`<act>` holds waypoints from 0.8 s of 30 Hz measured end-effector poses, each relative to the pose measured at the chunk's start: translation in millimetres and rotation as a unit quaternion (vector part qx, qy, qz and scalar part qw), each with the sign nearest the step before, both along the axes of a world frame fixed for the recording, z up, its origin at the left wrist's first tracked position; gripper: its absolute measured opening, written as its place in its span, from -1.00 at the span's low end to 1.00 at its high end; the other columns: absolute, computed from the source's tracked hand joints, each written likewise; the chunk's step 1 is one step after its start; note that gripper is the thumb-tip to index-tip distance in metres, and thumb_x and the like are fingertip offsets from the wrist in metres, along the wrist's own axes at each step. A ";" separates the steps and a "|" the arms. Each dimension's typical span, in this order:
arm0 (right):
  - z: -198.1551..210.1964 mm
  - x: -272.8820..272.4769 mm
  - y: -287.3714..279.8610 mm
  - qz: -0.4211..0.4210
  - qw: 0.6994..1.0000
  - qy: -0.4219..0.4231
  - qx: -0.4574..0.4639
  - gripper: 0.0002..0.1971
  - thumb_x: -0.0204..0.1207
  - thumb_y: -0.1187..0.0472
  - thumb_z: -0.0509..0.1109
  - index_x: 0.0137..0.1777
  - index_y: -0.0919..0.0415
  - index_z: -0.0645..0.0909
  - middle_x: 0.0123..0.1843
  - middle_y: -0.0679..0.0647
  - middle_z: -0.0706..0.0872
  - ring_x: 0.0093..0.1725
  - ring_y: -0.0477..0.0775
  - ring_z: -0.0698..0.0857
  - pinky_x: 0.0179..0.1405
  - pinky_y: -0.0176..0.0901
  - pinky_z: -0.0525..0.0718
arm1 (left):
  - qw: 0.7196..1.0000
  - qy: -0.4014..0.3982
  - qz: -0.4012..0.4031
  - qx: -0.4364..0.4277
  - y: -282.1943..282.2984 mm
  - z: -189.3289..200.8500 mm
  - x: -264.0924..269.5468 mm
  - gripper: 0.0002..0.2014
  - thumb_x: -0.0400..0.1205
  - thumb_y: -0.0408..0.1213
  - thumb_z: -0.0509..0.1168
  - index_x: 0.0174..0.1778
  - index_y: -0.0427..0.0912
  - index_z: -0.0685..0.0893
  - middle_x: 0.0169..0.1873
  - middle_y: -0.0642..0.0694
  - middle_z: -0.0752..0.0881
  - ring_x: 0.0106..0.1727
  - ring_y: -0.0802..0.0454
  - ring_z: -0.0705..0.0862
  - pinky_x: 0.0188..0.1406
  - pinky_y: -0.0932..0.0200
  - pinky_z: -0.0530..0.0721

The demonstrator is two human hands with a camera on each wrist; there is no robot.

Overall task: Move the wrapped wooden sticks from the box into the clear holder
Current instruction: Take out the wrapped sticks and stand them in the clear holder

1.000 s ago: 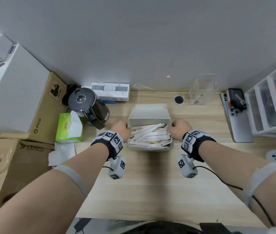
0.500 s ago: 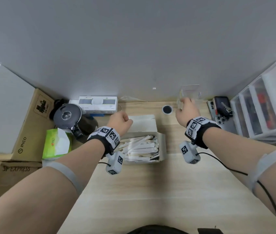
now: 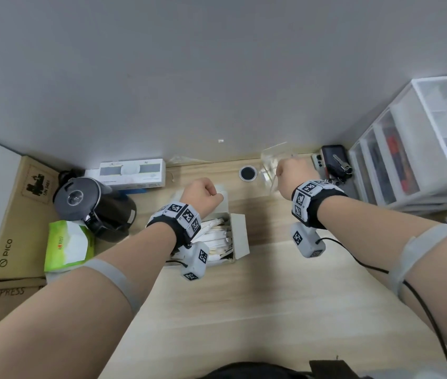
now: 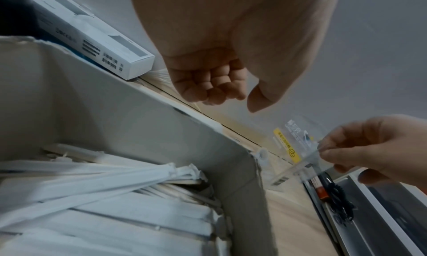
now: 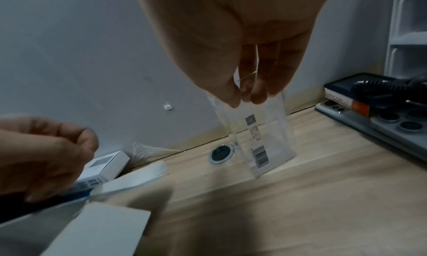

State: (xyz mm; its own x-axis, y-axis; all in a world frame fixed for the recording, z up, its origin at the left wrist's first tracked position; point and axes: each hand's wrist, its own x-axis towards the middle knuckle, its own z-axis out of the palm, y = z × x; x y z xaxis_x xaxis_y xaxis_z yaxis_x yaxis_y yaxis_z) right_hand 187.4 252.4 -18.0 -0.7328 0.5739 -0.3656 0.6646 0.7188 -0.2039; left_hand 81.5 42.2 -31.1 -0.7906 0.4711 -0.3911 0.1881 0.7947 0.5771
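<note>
The open white box (image 3: 238, 233) lies mid-table, full of paper-wrapped wooden sticks (image 3: 217, 237); the left wrist view shows the sticks (image 4: 104, 187) piled crosswise. My left hand (image 3: 203, 195) hovers over the box's far lid with curled fingers (image 4: 212, 84) that hold nothing. At the back right, my right hand (image 3: 293, 173) pinches the top rim of the clear holder (image 3: 273, 161). In the right wrist view the thumb and fingers of that hand (image 5: 245, 97) clamp the wall of the holder (image 5: 263, 137), which is tilted, empty, its lower corner at the tabletop.
A black kettle (image 3: 94, 206), a green tissue pack (image 3: 66, 244) and cardboard boxes (image 3: 12, 214) crowd the left. A white carton (image 3: 132, 173) lies by the wall. A cable hole (image 3: 247, 173) is beside the holder. A phone with keys (image 3: 334, 162) and a drawer unit (image 3: 408, 149) stand right.
My right hand left the box's right side, reached to the back right and took hold of the clear holder. My left hand rose from the box's left side to over its lid.
</note>
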 end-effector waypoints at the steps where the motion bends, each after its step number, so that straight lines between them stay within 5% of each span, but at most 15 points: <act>1: 1.5 5.0 -0.5 0.007 1.000 -0.007 0.002 -0.70 0.52 0.41 0.23 0.07 0.12 0.72 0.04 0.14 0.75 -0.04 0.24 0.73 -0.05 0.00 0.75 | 1.000 -0.005 -0.005 0.006 2.4 1.5 2.8 -0.89 0.52 -0.28 0.43 -0.15 -0.14 0.61 -0.37 0.00 0.59 -0.35 0.04 0.56 -0.49 0.27 0.38; 4: 7.5 17.8 -1.8 0.014 1.000 -0.005 -0.011 -0.69 0.50 0.38 0.25 0.08 0.04 0.72 0.05 0.10 0.77 -0.07 0.22 0.72 -0.15 -0.11 0.64 | 0.999 -0.026 -0.020 0.027 11.4 5.8 13.7 -0.75 0.48 -0.29 0.48 0.02 -0.17 0.61 -0.27 -0.02 0.61 -0.32 0.02 0.58 -0.50 0.28 0.43; 7: 17.2 30.6 -4.2 0.020 0.999 -0.003 -0.044 -0.77 0.49 0.32 0.30 -0.06 0.02 0.74 0.00 0.07 0.79 -0.05 0.18 0.74 -0.13 -0.13 0.67 | 0.995 -0.079 -0.030 0.051 23.0 10.3 29.3 -0.47 0.44 -0.19 0.57 0.30 -0.12 0.54 0.05 -0.05 0.62 -0.24 0.08 0.62 -0.47 0.32 0.53; 11: 30.8 48.6 -14.9 0.030 0.986 -0.002 -0.162 -0.89 0.46 0.24 0.44 -0.19 0.06 0.79 -0.20 0.02 0.82 -0.21 0.03 0.75 -0.17 -0.20 0.71 | 0.985 -0.139 -0.085 0.049 39.2 14.0 56.8 -0.06 0.38 -0.09 0.66 0.63 -0.15 0.33 0.42 -0.11 0.53 0.27 -0.04 0.63 0.12 0.12 0.63; 14: 42.3 61.4 -27.3 0.062 0.964 -0.027 -0.256 -0.93 0.40 0.25 0.53 -0.20 0.06 0.82 -0.43 -0.08 0.74 -0.44 -0.11 0.64 -0.38 -0.32 0.61 | 0.971 -0.201 -0.126 0.024 43.4 17.4 76.5 0.17 0.24 0.04 0.70 0.69 -0.09 0.17 0.38 -0.12 0.61 0.12 -0.04 0.73 -0.13 0.12 0.75; 19: 47.7 70.0 -42.0 0.065 0.931 -0.062 -0.355 -0.90 0.35 0.27 0.58 -0.29 0.03 0.83 -0.48 -0.03 0.64 -0.50 -0.03 0.44 -0.50 -0.23 0.36 | 0.963 -0.195 -0.181 -0.046 24.3 24.3 92.2 0.11 0.05 0.24 0.67 0.46 -0.15 0.40 -0.08 -0.04 0.84 -0.21 -0.01 0.86 -0.22 0.01 0.85; 24: 47.6 58.9 -67.9 0.014 0.922 -0.098 -0.374 -0.85 0.36 0.20 0.50 -0.14 0.26 0.80 -0.27 0.12 0.85 -0.57 -0.02 0.38 -0.54 -0.23 0.25 | 0.938 -0.202 -0.268 -0.086 -7.0 32.7 90.0 -0.03 0.11 0.19 0.70 0.41 -0.15 0.58 0.21 -0.03 0.76 0.17 -0.02 0.78 0.13 -0.04 0.83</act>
